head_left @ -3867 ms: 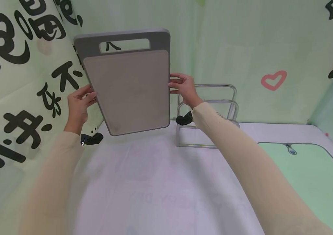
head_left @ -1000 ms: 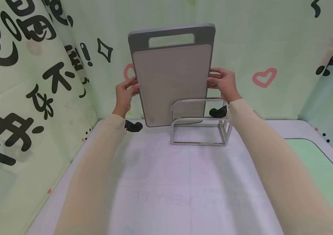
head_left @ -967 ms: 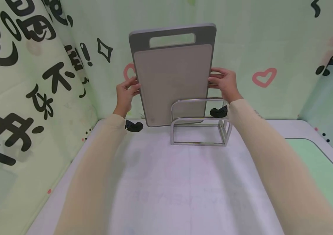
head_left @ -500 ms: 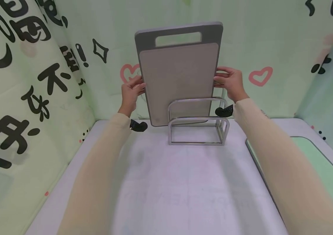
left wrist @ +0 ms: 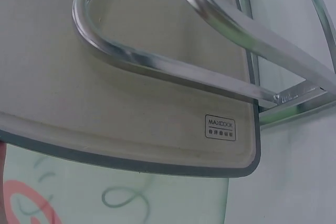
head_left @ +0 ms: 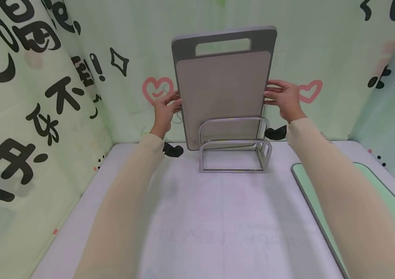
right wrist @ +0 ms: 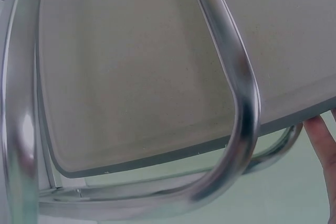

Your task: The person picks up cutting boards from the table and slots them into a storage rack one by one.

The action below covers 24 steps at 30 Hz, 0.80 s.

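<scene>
A cutting board (head_left: 223, 85) with a grey rim, a slot handle at the top and a beige face stands nearly upright, tilted slightly. My left hand (head_left: 165, 112) pinches its left edge, and my right hand (head_left: 285, 99) grips the right edge with fingers extended at the rim. The board's lower part is behind two front loops of a metal rack (head_left: 232, 141). Another loop (right wrist: 278, 150) shows behind the board in the right wrist view. In the left wrist view, the board's lower corner with a printed label (left wrist: 220, 127) sits close by the rack's base bars. The board juts left past the rack.
A mint-green board (head_left: 389, 197) with a grey edge lies on the right of the white tabletop (head_left: 197, 217), partly covered by my right sleeve. Patterned cloth walls (head_left: 114, 124) stand at the back and on the left; a bluish one (head_left: 389, 112) is on the right.
From the left of the rack, both hands have carried the cutting board rightward and down behind the front loops. Over the last second it slides further right between the loops. Both grips stay the same.
</scene>
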Tool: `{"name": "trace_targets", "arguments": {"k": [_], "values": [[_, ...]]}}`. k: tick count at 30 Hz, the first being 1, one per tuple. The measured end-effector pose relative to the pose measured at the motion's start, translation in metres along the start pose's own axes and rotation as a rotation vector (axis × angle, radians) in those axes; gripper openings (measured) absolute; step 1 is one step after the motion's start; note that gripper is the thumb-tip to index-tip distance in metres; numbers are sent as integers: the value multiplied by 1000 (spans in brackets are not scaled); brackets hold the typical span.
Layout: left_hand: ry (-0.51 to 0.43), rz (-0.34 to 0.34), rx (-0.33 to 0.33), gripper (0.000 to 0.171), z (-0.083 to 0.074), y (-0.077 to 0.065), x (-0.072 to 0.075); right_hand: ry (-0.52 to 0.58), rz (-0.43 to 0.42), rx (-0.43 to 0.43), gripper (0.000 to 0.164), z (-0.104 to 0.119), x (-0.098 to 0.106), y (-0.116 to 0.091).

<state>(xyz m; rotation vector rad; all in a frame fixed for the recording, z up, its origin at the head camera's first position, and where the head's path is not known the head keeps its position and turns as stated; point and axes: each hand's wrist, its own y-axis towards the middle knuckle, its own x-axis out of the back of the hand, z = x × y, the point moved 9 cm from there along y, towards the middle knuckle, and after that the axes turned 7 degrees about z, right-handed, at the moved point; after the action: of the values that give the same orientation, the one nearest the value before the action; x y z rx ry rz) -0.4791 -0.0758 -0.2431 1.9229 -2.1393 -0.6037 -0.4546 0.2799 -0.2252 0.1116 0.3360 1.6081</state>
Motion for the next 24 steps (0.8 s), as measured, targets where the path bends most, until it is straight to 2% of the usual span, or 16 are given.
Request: {"name": "trace_targets", "arguments": {"k": [6, 14, 24], "values": [[-19, -6, -12, 36, 1, 1, -6, -13, -1, -7, 33, 2, 5, -2], [-27, 2, -9, 35, 3, 3, -20, -2, -6, 5, 26, 9, 18, -7], [-4, 6, 9, 35, 7, 6, -27, 34, 5, 9, 23, 11, 22, -10]]}}
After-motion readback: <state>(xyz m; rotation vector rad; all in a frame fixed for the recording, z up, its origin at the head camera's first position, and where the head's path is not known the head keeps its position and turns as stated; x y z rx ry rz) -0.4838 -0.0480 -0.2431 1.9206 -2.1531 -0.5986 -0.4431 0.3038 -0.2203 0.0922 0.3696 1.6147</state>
